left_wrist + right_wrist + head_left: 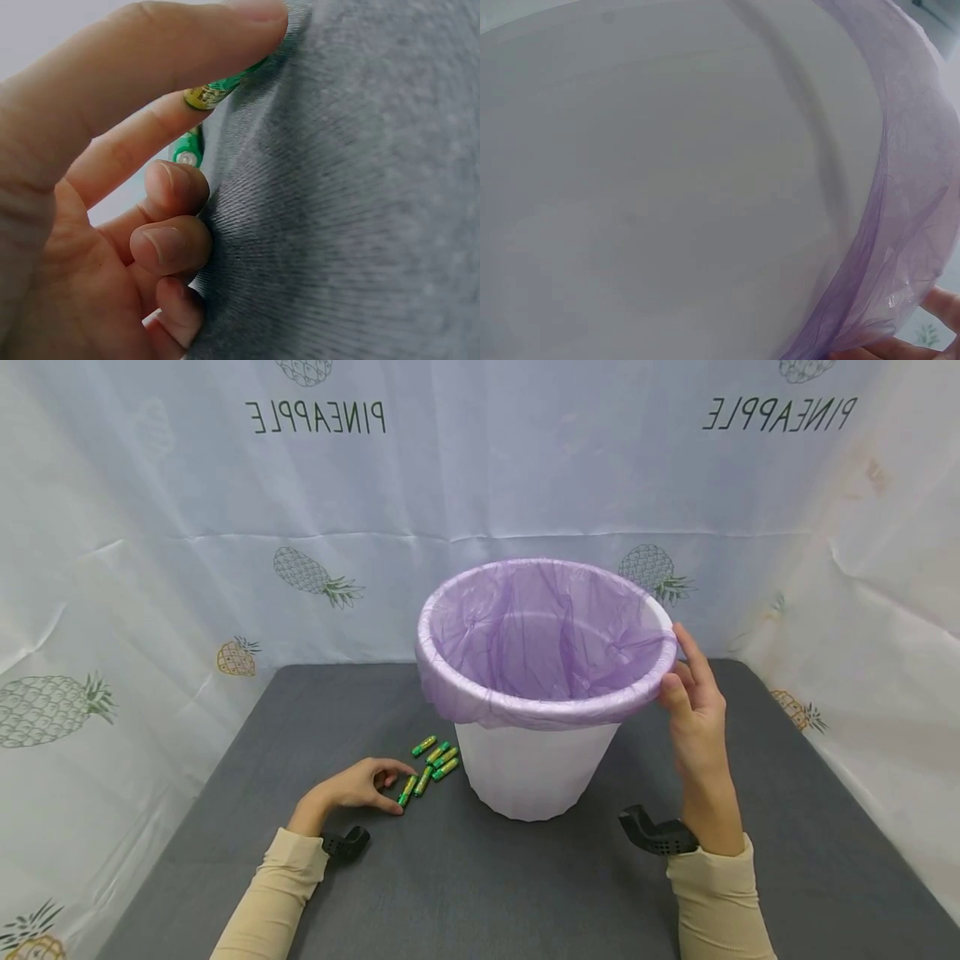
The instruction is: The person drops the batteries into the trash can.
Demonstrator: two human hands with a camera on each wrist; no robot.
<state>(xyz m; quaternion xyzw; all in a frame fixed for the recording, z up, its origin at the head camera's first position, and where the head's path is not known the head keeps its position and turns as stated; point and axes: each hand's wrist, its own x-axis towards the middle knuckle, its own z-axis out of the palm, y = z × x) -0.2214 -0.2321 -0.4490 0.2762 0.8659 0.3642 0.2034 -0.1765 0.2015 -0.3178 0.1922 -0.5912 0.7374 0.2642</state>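
My left hand [358, 785] is low over the table at the left, its thumb and index finger pinching the ends of a green-and-yellow battery [407, 791]. The left wrist view shows this battery [214, 94] partly hidden behind the thumb. Just right of the hand lie several more batteries [444, 757] of the same kind. A white trash bin [534, 772] stands upright beside them, lined with a thin purple trash bag [525, 643] folded over its rim. My right hand [697, 697] holds the bin's right rim over the bag; some of its fingers are hidden in the right wrist view.
The dark grey table [360, 893] runs underneath everything. A white curtain [480, 460] with pineapple prints hangs behind it and along both sides. Black wrist devices [656, 835] are strapped to both forearms.
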